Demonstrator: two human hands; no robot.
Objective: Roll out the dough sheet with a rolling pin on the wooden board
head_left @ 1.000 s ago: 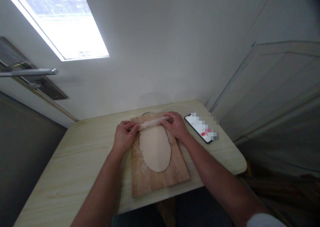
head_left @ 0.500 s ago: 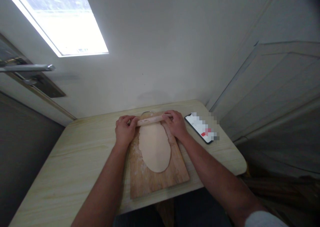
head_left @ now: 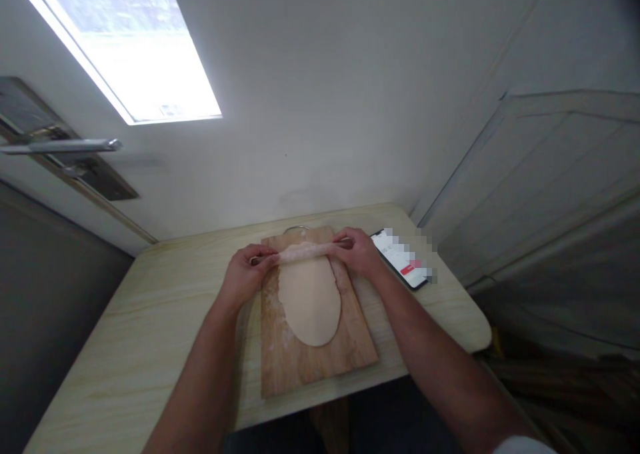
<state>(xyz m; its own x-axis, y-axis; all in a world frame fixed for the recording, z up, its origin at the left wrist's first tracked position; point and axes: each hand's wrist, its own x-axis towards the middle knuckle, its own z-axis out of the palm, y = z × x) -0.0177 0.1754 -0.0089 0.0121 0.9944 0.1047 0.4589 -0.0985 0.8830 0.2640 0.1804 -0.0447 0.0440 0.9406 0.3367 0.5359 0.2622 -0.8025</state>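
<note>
A rolling pin (head_left: 306, 251) lies crosswise over the far part of a flattened oval of dough (head_left: 310, 301). My left hand (head_left: 247, 269) is closed on the pin's left end, fingers and thumb pinching it. At the other end, my right hand (head_left: 356, 251) grips the pin's handle the same way. Beneath the dough is a wooden cutting board (head_left: 320, 367) dusted with flour along its left side. A short strip of dough shows beyond the pin.
The board rests on a pale wood-grain table (head_left: 160, 321). To its right lies a phone (head_left: 400, 257) with its screen lit. A white door with a window (head_left: 145, 61) and a metal handle (head_left: 65, 146) stands behind the table.
Both hands have drawn the rolling pin a little toward me, uncovering the dough's far edge. The view has shifted slightly.
</note>
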